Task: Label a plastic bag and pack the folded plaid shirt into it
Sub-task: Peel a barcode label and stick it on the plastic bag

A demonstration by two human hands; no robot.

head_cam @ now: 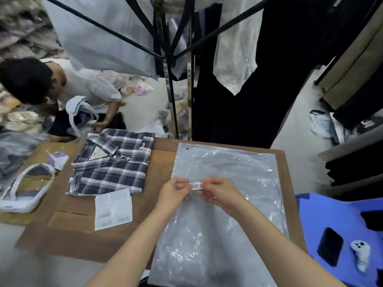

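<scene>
Left hand (pixel 173 190) and right hand (pixel 219 192) pinching opposite ends of a small barcode label (pixel 196 185), just above the flat plastic bag (pixel 228 183) on the worktop (pixel 68 237). Folded plaid shirt (pixel 112 162) beside it, unpacked. Risk: label curling, perhaps sticking crooked or to fingertips.

The bag (pixel 226 195) is clear, shiny, crinkly plastic. The shirt (pixel 113 162) is soft checked cloth. The table (pixel 83 230) is brown, dull cardboard. The sticker (pixel 196 185) is white paper.
</scene>
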